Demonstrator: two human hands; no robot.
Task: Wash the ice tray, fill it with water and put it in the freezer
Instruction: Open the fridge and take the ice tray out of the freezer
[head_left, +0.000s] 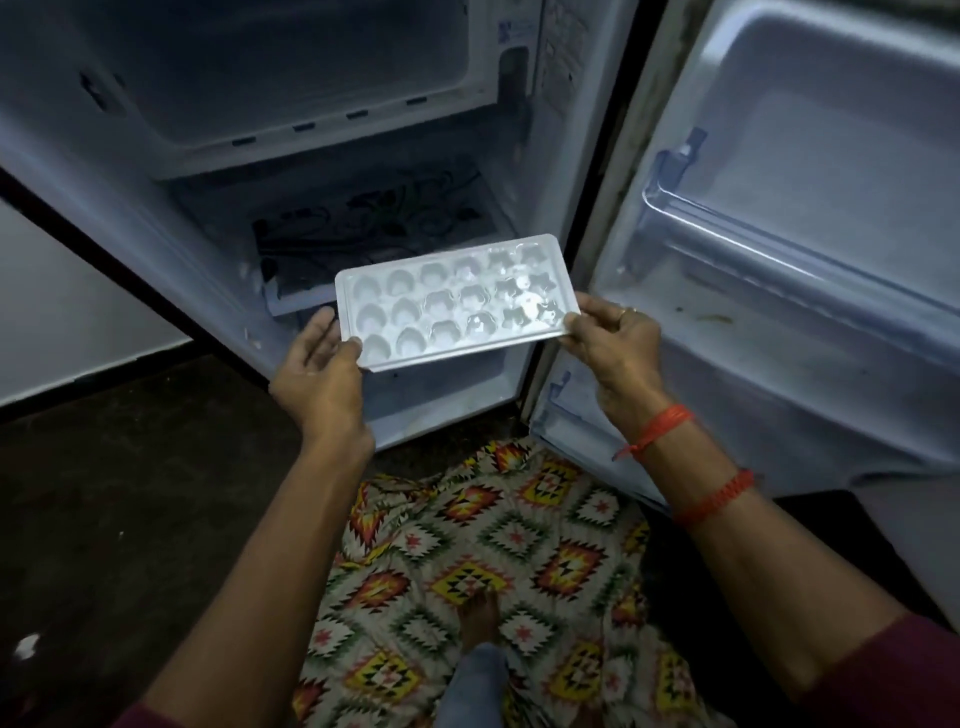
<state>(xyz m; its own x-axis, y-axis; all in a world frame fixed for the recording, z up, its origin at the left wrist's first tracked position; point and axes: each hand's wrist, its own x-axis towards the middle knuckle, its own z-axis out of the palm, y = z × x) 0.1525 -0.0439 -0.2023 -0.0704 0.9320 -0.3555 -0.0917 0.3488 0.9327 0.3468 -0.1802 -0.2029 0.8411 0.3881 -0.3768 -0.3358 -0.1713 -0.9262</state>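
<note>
ice tray (457, 301): held in the air in front of the open fridge, roughly level, below the mouth of the freezer compartment (311, 78) and not yet inside it.
left hand (322, 374): pinches the tray's left short end, thumb on the rim, fingers beneath.
right hand (615, 338): pinches the right short end between thumb and fingertips.
water: the right-side cells glint as if wet or filled; how full they are cannot be told.
risk, spill: the compartment sits higher than the tray, so lifting one end faster than the other would likely tip water over the low rim.
risk, slip: both holds are thin edge pinches; wet plastic could slide out of either.
risk, snag: the tray's far edge could catch the compartment's front lip and jolt.
count, trays: one.
count, cells: eighteen, three rows of six.
count, hands on tray: two.
count, red thread bands (670, 426): two, on the right wrist.
count, ring (626, 312): one, on the right hand.
count, fridge door (805, 156): one, swung open to the right.
</note>
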